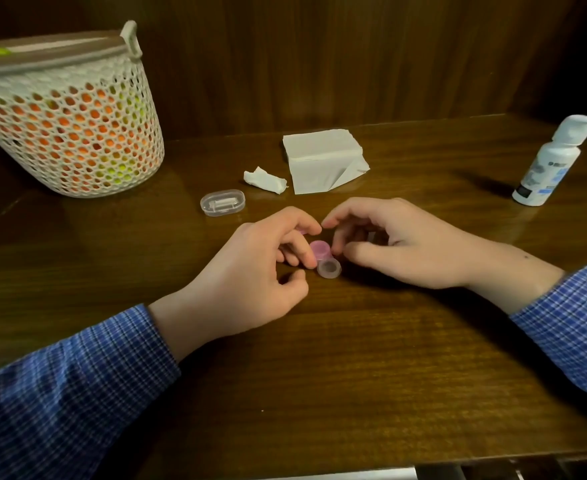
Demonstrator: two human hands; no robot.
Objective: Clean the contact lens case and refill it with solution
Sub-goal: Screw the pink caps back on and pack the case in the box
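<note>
A small contact lens case (324, 259) lies on the wooden table (319, 358) between my hands, with a pink well at the back and a clear well in front. My left hand (250, 271) has curled fingers touching the case's left side and pinches a small pink cap (301, 231) between thumb and forefinger. My right hand (399, 242) curls around the case's right side, fingertips at the pink well. The white solution bottle (548, 161) stands capped at the far right.
A stack of white tissues (323, 159) and a crumpled tissue (265, 180) lie behind my hands. A clear oval plastic box (222, 201) sits left of them. A lidded white mesh basket (63, 116) stands at the far left. The table's front edge runs bottom right.
</note>
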